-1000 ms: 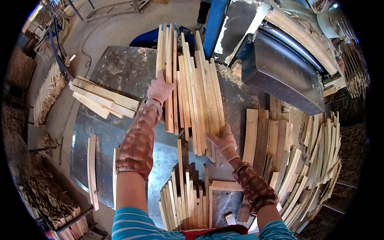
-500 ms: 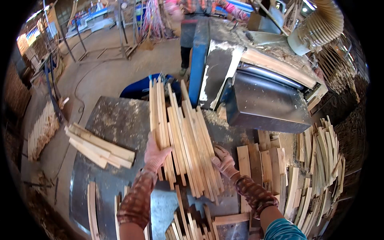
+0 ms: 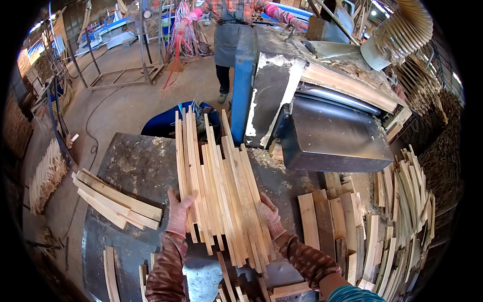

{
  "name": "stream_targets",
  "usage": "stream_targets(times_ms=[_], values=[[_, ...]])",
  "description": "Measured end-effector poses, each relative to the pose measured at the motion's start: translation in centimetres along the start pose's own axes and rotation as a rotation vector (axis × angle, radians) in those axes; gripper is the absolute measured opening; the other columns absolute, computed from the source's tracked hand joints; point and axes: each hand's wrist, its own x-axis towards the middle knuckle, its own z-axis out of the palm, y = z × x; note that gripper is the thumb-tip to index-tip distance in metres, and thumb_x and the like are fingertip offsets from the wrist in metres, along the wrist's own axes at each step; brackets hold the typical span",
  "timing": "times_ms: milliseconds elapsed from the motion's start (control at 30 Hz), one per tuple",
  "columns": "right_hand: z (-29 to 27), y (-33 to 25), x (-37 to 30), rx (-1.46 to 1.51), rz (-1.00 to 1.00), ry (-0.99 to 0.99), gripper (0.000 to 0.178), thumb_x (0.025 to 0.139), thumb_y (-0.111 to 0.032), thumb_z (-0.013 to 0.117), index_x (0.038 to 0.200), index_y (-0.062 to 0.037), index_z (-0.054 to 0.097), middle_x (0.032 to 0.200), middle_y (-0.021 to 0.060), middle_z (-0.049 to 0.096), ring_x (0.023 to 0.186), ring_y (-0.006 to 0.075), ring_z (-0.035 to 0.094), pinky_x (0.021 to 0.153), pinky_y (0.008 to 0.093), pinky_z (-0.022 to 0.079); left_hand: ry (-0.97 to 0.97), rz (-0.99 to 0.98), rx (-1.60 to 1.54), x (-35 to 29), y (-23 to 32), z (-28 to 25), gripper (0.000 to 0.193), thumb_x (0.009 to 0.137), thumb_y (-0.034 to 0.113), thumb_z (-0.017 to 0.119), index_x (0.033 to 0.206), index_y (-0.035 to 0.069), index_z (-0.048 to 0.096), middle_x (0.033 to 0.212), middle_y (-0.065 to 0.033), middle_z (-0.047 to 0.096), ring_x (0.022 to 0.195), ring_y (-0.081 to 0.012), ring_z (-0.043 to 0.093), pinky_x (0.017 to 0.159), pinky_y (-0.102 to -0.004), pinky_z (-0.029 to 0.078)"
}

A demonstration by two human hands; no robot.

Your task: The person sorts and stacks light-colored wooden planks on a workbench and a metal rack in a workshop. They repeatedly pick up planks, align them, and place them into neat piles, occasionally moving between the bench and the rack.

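A loose bundle of pale wooden strips [image 3: 221,191] lies lengthwise in front of me, its far ends uneven and fanned apart. My left hand [image 3: 178,211], in a light pinkish work glove, presses along the bundle's left side with the thumb over the top. On the right side my right hand [image 3: 270,214], gloved the same way, curls against the outer strips, its fingertips partly hidden. Between them the two hands hold the strips together. Beneath is a dark metal table [image 3: 133,158] dusted with wood chips.
A few wider boards [image 3: 118,199] lie at the table's left. Board pieces [image 3: 319,216] and stacked strips [image 3: 410,211] stand at the right. Beyond the table are a blue tub [image 3: 156,123], a planer-like machine [image 3: 332,131] with a ribbed hose [image 3: 405,30], and a co-worker [image 3: 232,45] holding red strands.
My hands and the bundle sit lower and further left in view, and my right hand lies closer against the strips. The co-worker shows more fully, one arm out with red strands hanging.
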Motion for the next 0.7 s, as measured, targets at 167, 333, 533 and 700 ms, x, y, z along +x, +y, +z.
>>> stream_targets(times_ms=[167, 333, 533, 700], values=[[0.8, -1.9, 0.3, 0.256, 0.323, -0.112, 0.071, 0.094, -0.04, 0.068, 0.15, -0.0035, 0.045, 0.14, 0.0112, 0.058, 0.127, 0.0227, 0.057, 0.104, 0.0359, 0.049, -0.122, -0.275, -0.014, 1.0, 2.5, 0.1, 0.09, 0.077, 0.022, 0.085, 0.148, 0.003, 0.033, 0.133, -0.0167, 0.057, 0.119, -0.0304, 0.059, 0.097, -0.0431, 0.053], [3.3, -8.1, 0.3, 0.098, 0.431, -0.276, 0.069, 0.089, -0.04, 0.072, 0.144, -0.0054, 0.048, 0.131, 0.0102, 0.06, 0.117, 0.0234, 0.062, 0.098, 0.038, 0.053, -0.24, -0.34, -0.104, 1.1, 4.5, 0.6, 0.08, 0.083, 0.025, 0.08, 0.148, 0.004, 0.038, 0.133, -0.0141, 0.06, 0.117, -0.0271, 0.063, 0.096, -0.0406, 0.054], [5.0, -13.6, -2.8, 0.037, 0.446, -0.289, 0.069, 0.088, -0.032, 0.073, 0.143, -0.0044, 0.045, 0.127, 0.011, 0.061, 0.108, 0.0236, 0.065, 0.097, 0.0393, 0.054, -0.341, -0.393, -0.076, -2.1, 7.7, 1.3, 0.072, 0.086, 0.03, 0.077, 0.144, 0.002, 0.046, 0.128, -0.0111, 0.064, 0.115, -0.0235, 0.064, 0.098, -0.0376, 0.054], [5.0, -12.2, -11.1, -0.04, 0.389, -0.18, 0.077, 0.082, -0.035, 0.08, 0.145, -0.0069, 0.045, 0.125, 0.0088, 0.06, 0.112, 0.0221, 0.063, 0.094, 0.0358, 0.055, -0.299, -0.462, -0.033, -11.0, 9.4, -0.1, 0.081, 0.083, 0.035, 0.08, 0.148, 0.003, 0.043, 0.131, -0.0119, 0.061, 0.118, -0.024, 0.062, 0.099, -0.038, 0.053]])
